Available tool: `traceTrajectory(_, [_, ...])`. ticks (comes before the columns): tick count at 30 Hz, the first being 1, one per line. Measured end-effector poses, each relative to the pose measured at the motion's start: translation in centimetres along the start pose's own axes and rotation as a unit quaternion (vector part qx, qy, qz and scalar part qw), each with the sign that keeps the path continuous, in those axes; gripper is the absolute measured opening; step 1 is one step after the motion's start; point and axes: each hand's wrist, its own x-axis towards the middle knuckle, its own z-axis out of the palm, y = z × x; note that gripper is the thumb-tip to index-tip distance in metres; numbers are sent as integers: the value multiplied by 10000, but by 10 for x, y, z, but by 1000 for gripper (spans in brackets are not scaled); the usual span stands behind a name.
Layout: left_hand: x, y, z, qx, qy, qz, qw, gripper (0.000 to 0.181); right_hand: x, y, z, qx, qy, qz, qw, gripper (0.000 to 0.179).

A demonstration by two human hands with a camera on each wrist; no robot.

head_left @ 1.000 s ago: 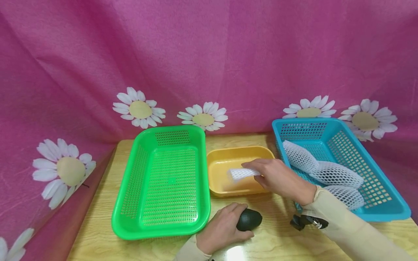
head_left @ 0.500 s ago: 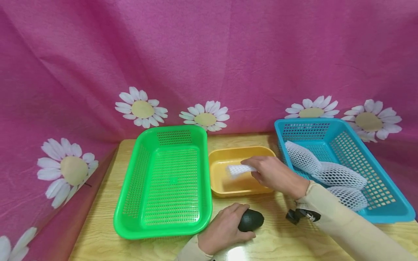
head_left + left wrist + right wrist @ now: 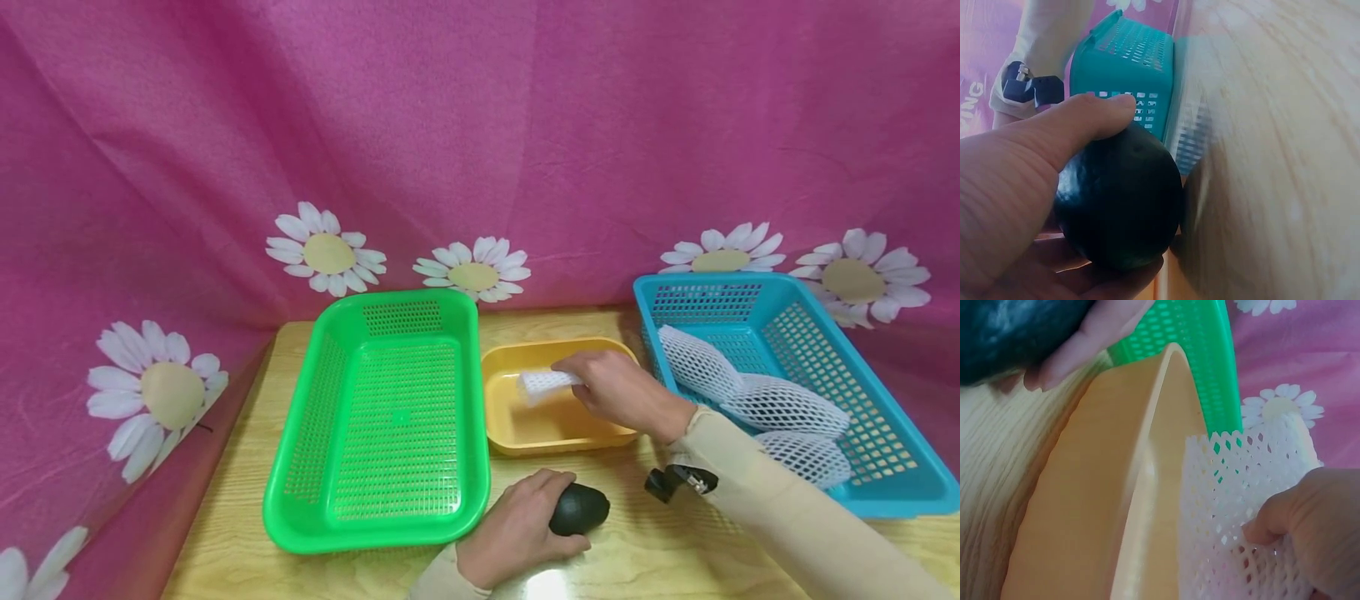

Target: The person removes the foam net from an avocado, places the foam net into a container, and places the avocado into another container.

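My left hand (image 3: 517, 529) holds a dark green avocado (image 3: 581, 509) low at the table's front, right of the green basket. The left wrist view shows my thumb over the top of the avocado (image 3: 1119, 200) and fingers beneath it. My right hand (image 3: 618, 390) pinches a white foam net sleeve (image 3: 546, 383) over the yellow tray (image 3: 558, 440). Seen from the right wrist, the sleeve (image 3: 1229, 506) hangs flattened and hollow beside the tray's wall (image 3: 1085, 481), its mesh letting the background through.
A green basket (image 3: 480, 467) stands at left, close against the yellow tray. To the right, a blue basket (image 3: 862, 358) bears several white net-wrapped pieces (image 3: 787, 404), partly behind my right forearm. Behind the table hangs a pink daisy-patterned cloth (image 3: 585, 150).
My right hand has shifted a little left over the yellow tray with the foam net sleeve. The left hand keeps its hold on the avocado almost in place.
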Motion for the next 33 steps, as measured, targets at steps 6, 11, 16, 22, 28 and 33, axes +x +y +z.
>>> traceTrajectory(6, [0, 1, 0, -33, -48, -39, 10000, 66, 3, 7, 6, 21, 11, 65, 10000, 33])
traceTrajectory(11, [0, 1, -1, -16, -69, -47, 10000, 66, 3, 14, 11, 15, -27, 121, 9999, 33])
traceTrajectory(16, [0, 1, -1, -13, -73, -44, 10000, 66, 4, 19, 14, -30, -26, 153, 9999, 31])
traceTrajectory(22, [0, 0, -1, -58, -79, -51, 9999, 66, 7, 24, 16, 5, -87, 265, 9996, 29])
traceTrajectory(28, [1, 0, -1, -82, -101, -85, 9999, 66, 12, 27, 16, 47, -269, 377, 9989, 27])
traceTrajectory(33, [1, 1, -1, -73, -111, -97, 9999, 67, 18, 29, 17, -30, -356, 365, 9987, 22])
